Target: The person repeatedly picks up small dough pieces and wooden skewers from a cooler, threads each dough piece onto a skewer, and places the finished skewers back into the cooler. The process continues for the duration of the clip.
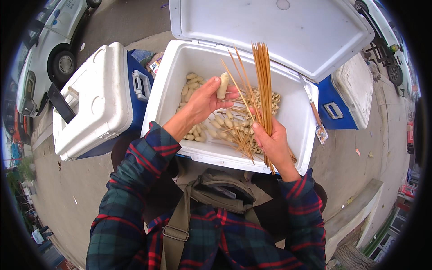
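Note:
An open white cooler box stands in front of me, holding many pale finger-shaped food pieces and finished skewers. My left hand is over the box and pinches one pale piece upright between thumb and fingers. My right hand grips a bundle of thin bamboo skewers that fans upward over the box. One skewer points toward the piece in my left hand.
The cooler's lid is tipped back. A shut white-and-blue cooler sits to the left, another to the right. Parked cars line the pavement at upper left. A khaki bag hangs at my chest.

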`<state>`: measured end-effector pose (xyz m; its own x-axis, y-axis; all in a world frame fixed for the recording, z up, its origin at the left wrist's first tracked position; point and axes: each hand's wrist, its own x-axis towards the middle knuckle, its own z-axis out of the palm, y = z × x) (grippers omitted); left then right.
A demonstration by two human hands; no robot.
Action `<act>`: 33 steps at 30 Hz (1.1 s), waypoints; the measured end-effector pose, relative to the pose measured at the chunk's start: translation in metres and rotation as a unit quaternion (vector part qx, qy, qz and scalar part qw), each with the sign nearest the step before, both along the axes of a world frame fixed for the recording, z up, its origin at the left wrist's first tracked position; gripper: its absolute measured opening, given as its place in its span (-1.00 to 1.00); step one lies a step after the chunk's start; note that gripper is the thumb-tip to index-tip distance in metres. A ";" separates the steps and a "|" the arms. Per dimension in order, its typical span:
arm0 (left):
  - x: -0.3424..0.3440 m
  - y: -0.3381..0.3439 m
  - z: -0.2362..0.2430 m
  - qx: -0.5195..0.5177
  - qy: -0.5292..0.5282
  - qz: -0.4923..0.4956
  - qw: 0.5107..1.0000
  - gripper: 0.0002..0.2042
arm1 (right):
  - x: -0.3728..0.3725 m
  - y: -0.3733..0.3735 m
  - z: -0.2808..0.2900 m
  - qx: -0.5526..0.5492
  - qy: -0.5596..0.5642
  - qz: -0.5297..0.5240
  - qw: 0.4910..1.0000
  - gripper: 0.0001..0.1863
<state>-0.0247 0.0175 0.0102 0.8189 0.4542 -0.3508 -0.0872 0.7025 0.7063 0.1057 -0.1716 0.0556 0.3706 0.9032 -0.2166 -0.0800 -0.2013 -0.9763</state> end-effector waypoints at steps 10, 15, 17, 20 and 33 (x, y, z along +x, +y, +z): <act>0.002 0.030 0.001 -0.077 -0.133 0.139 0.978 -0.64 | -0.011 0.000 0.003 -0.045 0.017 -0.025 0.999 -0.66; -0.002 0.039 0.001 -0.083 -0.108 0.244 0.960 -0.64 | -0.019 -0.008 0.000 -0.053 0.008 0.023 0.998 -0.58; -0.001 0.039 0.001 -0.086 -0.114 0.251 0.957 -0.64 | -0.020 -0.009 -0.002 -0.060 0.013 0.024 0.998 -0.59; 0.000 0.038 0.002 -0.099 -0.118 0.263 0.952 -0.64 | -0.021 -0.010 -0.004 -0.067 0.017 0.020 0.997 -0.61; 0.005 0.021 0.009 -0.089 -0.106 0.282 0.949 -0.63 | -0.027 -0.007 -0.010 -0.064 0.000 0.012 0.998 -0.60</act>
